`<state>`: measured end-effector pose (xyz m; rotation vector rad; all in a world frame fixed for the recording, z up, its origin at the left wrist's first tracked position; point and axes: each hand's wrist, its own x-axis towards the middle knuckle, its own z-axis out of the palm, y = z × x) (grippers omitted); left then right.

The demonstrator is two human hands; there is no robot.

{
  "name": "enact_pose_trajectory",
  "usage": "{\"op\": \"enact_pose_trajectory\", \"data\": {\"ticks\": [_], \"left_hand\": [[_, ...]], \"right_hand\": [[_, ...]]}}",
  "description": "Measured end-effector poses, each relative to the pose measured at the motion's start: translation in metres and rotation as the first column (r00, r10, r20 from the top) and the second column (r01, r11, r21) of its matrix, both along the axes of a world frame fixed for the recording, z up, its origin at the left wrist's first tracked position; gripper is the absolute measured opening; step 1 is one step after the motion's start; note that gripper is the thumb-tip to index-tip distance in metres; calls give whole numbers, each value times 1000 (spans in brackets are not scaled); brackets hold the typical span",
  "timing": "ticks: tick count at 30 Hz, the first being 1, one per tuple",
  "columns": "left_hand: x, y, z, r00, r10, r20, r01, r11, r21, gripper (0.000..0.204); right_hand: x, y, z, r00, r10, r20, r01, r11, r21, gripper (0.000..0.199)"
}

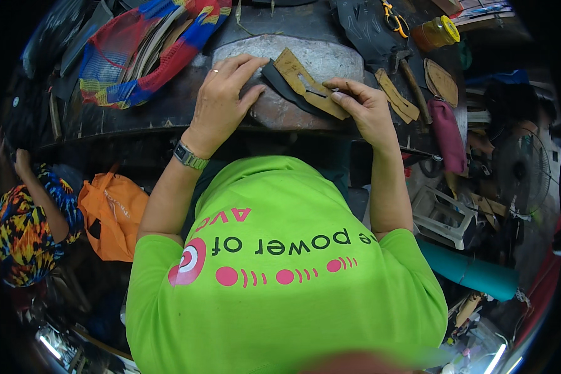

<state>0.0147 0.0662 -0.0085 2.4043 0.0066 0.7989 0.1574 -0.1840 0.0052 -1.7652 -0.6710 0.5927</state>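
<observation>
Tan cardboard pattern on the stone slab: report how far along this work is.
Done: the tan cardboard pattern lies on a dark leather piece atop the grey stone slab. In hand: the left hand presses both down; the right hand holds a thin tool at the pattern's edge. Left: no cut-out piece shows; more tan patterns wait alongside.

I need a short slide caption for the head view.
Left hand presses black material under a cardboard template; right hand steadies it.

shirt [280, 249]: my bright green short-sleeved tee, pink dots and dark lettering
wrist: metal-banded watch [189, 156], left
finger: thin ring [214, 71], left hand
</observation>
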Motion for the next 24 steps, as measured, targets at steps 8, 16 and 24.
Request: {"op": "enact_pose_trajectory", "data": {"ticks": [8,16,24], "left_hand": [[9,7,-9,998,-20,-64,22,999,39,25],[11,7,-1,995,-17,-95,14,999,-36,22],[13,10,-1,991,-31,-127,34,999,24,18]], "right_hand": [[-2,12,0,977,81,198,-43,980,-193,25],[-2,16,3,950,122,288,-59,974,-218,24],[1,19,2,952,140,273,-85,976,-201,23]]}}
